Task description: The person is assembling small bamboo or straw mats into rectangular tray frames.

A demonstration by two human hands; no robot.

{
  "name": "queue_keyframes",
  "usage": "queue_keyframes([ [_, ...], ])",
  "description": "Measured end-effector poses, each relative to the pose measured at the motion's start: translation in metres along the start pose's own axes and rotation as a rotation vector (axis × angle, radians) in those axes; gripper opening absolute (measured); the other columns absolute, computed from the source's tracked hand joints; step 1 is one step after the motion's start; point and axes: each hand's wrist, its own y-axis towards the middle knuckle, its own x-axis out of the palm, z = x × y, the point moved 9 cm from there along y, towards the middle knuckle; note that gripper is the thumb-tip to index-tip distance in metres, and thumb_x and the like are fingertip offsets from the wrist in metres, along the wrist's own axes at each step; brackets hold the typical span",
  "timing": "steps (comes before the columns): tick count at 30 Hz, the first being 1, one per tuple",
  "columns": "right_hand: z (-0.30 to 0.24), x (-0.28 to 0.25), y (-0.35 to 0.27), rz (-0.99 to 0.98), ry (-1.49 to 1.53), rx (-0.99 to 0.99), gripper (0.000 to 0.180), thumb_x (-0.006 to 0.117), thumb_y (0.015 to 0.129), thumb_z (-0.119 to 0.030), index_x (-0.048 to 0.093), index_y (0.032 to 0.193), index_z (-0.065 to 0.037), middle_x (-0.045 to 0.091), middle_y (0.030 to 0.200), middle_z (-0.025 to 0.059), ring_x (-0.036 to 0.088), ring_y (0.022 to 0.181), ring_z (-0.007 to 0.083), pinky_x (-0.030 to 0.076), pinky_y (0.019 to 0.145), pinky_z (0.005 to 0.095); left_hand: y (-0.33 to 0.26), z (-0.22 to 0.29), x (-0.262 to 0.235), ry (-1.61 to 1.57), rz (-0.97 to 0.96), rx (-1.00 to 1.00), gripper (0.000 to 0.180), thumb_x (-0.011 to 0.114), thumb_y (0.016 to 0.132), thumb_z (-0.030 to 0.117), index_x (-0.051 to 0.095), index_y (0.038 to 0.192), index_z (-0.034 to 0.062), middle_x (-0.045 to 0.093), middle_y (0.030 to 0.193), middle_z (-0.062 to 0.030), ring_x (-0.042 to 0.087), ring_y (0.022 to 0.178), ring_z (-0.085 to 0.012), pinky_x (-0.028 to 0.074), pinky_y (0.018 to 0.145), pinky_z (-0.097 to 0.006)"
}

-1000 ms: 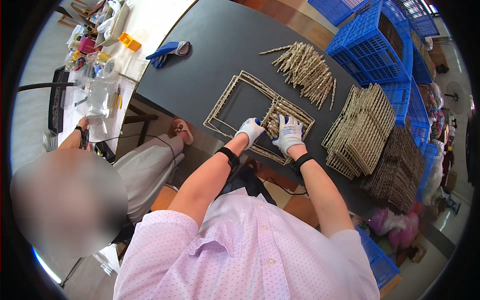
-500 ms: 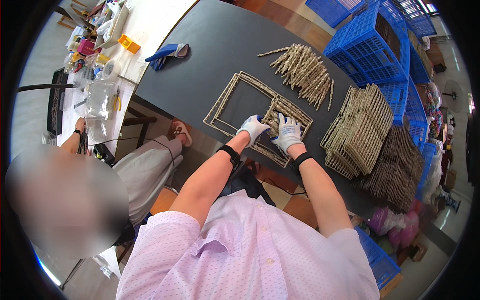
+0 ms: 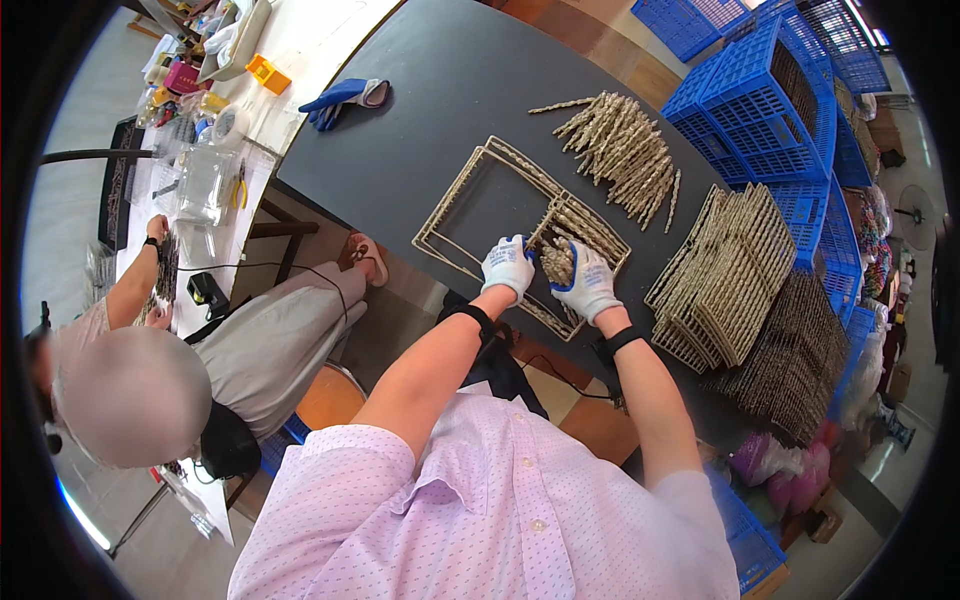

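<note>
My left hand (image 3: pixel 508 266) and my right hand (image 3: pixel 588 282) wear white work gloves with blue on them. Between them is a small bundle of twisted, straw-coloured strips (image 3: pixel 556 262). The right fingers curl around the bundle, while the left fingers press against its left side. Beneath lies a rectangular woven frame (image 3: pixel 452 189) with a crossbar, flat on the dark table. More twisted strips (image 3: pixel 590 228) lie inside its right section, partly behind my right hand. Farther off, a fanned pile of loose twisted strips (image 3: pixel 622 148) rests on the table.
To the right stand a stack of pale woven frames (image 3: pixel 725 275), a dark woven stack (image 3: pixel 785 350) and blue plastic crates (image 3: pixel 745 95). A blue glove (image 3: pixel 345 98) lies at the far left of the dark table (image 3: pixel 430 90). A co-worker (image 3: pixel 270 345) sits on the left.
My right hand has turned and its fingers now curl around the strips, lifting them a little. My left hand has closed in beside them. The co-worker's head has shifted slightly.
</note>
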Motion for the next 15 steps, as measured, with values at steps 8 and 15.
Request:
queue_keyframes([
  [8, 0.022, -0.054, -0.040, 0.442, 0.414, -0.279, 0.082, 0.091, 0.063, -0.023, 0.053, 0.133, -0.006, 0.063, 0.121, 0.0173, 0.063, 0.110, 0.0381, 0.051, 0.099, 0.0462, -0.007, 0.004, -0.001, 0.027, 0.061, 0.057, 0.037, 0.067, 0.094, 0.025, 0.062, 0.128, 0.0122, 0.064, 0.125, -0.0167, 0.064, 0.116, -0.0357, 0.054, 0.096, -0.048],
  [15, 0.050, -0.046, -0.042, 0.494, 0.661, -0.290, 0.086, 0.092, 0.062, -0.020, 0.052, 0.136, -0.004, 0.063, 0.122, 0.0173, 0.064, 0.113, 0.0375, 0.052, 0.100, 0.0448, -0.010, 0.001, 0.001, 0.066, 0.151, 0.014, 0.038, 0.069, 0.091, 0.025, 0.064, 0.127, 0.0153, 0.065, 0.124, -0.0153, 0.066, 0.112, -0.0371, 0.054, 0.095, -0.048],
])
